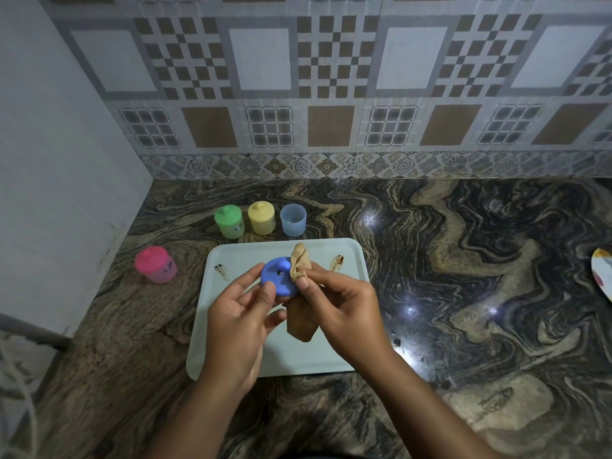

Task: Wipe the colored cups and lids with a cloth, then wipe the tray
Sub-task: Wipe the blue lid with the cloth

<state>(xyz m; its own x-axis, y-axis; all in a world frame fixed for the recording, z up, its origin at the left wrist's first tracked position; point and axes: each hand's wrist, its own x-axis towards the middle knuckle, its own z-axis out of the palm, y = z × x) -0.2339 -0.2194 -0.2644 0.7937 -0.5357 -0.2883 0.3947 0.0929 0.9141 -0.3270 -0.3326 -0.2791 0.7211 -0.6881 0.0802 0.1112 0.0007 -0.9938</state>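
Note:
My left hand (241, 313) pinches a blue lid (279, 276) by its edge, above the white tray (231, 346). My right hand (341, 306) grips a tan cloth (299, 263) and holds it against the lid's right side; the cloth's tail hangs below my fingers. Dark smears mark the tray at its left and right. Behind the tray stand a green cup (229, 221) and a yellow cup (261, 217), both lidded, and an open blue cup (293, 219). A pink lidded cup (155, 264) stands to the tray's left.
The marbled stone counter (463, 276) runs to a tiled back wall and a plain wall on the left. A patterned plate edge (602, 273) shows at the far right. A few dark spots lie on the counter right of the tray.

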